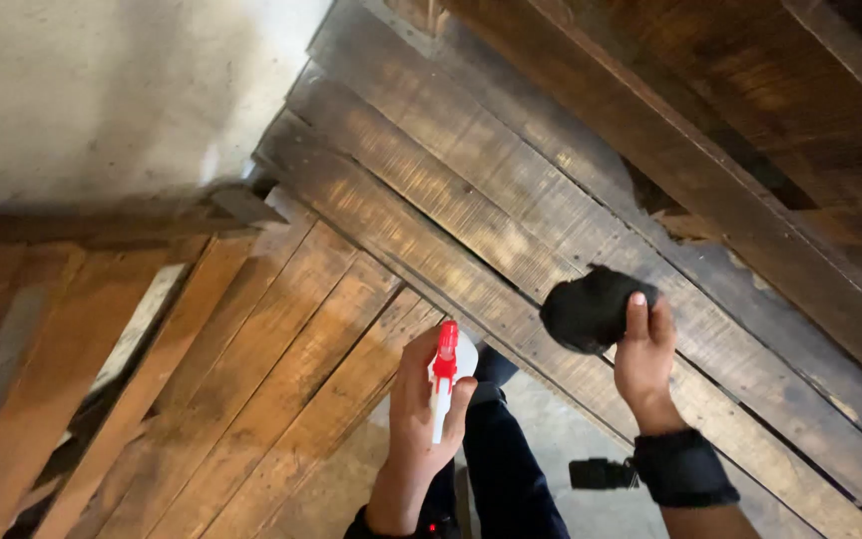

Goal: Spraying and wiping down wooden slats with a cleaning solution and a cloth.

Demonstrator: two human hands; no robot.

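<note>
From the head camera I see my right hand [646, 354] clenched on a black cloth [591, 307], pressed to the dark planks [471, 215] running diagonally ahead. My left hand [421, 409], nearer me, grips a spray bottle [448, 369]; its body is mostly hidden.

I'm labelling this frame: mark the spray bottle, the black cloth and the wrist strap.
spray bottle [445, 361]: head view, on its red nozzle head.
black cloth [589, 307]: head view, on the middle of the bunched cloth.
wrist strap [683, 466]: head view, on the black band.
</note>
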